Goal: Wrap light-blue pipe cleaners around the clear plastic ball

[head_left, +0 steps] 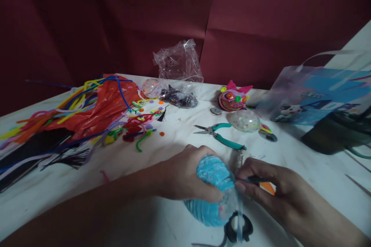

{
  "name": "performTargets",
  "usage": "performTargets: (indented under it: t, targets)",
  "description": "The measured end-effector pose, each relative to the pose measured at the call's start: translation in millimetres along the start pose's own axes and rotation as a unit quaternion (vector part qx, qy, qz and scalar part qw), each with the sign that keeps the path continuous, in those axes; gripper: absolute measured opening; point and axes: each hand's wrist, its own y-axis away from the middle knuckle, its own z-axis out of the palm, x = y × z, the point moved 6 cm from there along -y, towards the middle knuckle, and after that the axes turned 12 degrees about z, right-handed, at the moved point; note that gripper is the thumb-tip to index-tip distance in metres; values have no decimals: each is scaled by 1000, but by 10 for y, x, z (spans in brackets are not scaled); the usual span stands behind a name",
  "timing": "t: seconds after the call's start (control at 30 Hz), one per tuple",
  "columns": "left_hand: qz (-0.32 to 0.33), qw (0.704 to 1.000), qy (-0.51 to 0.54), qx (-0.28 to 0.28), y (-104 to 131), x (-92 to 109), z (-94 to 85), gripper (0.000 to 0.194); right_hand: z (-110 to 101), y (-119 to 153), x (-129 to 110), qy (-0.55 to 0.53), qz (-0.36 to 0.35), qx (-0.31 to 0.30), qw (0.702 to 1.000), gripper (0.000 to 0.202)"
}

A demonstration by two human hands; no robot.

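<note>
My left hand (188,177) is closed round a rounded ball wrapped in light blue ribbed strips (210,214), low in the middle of the head view. Part of the ball's right side is bare and looks clear and shiny. Close against that side, the fingertips of my right hand (269,189) pinch a small thin dark thing (256,179), mostly hidden by the fingers. Just beyond them a narrow metallic piece (240,158) shows. Below the ball lies a black ring-shaped thing (239,227), with a translucent strip across it.
Green-handled pliers (223,133) lie beyond my hands. Behind them are a pink decorated ball (233,96) and a clear speckled ball (245,120). Colourful pipe cleaners and a red plastic bag (113,104) fill the left. A dark mug (336,133) and a printed bag (313,96) stand right.
</note>
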Motion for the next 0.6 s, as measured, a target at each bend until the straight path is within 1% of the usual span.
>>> performTargets:
  t: [0.1,0.13,0.2,0.27,0.33,0.37,0.43,0.47,0.5,0.53,0.6]
  targets:
    - [-21,998,56,-3,5,-16,54,46,36,3,75,-33,35,-32,998,26]
    - [-22,998,62,5,8,-22,65,46,48,4,88,-39,42,-38,998,27]
    - [-13,997,62,34,13,-43,78,55,49,10,83,-46,41,-33,998,26]
    - [12,996,51,75,16,-66,80,66,23,26,45,-45,18,-9,999,22]
    - [38,993,43,107,16,-92,90,69,-28,51,-9,-30,-13,33,999,17]
    - [44,991,50,112,13,-108,106,68,-54,66,-40,-14,-31,56,998,13]
    - [45,991,71,104,6,-134,149,64,-103,93,-88,14,-60,99,993,10]
    - [42,991,78,99,4,-140,164,63,-113,97,-93,19,-61,107,992,10]
    - [41,991,78,98,5,-137,171,64,-103,93,-83,18,-52,96,994,13]
    - [41,992,74,99,8,-126,172,64,-79,80,-56,9,-32,73,997,18]
    - [41,992,56,103,19,-92,166,65,-4,49,32,-17,33,9,999,30]
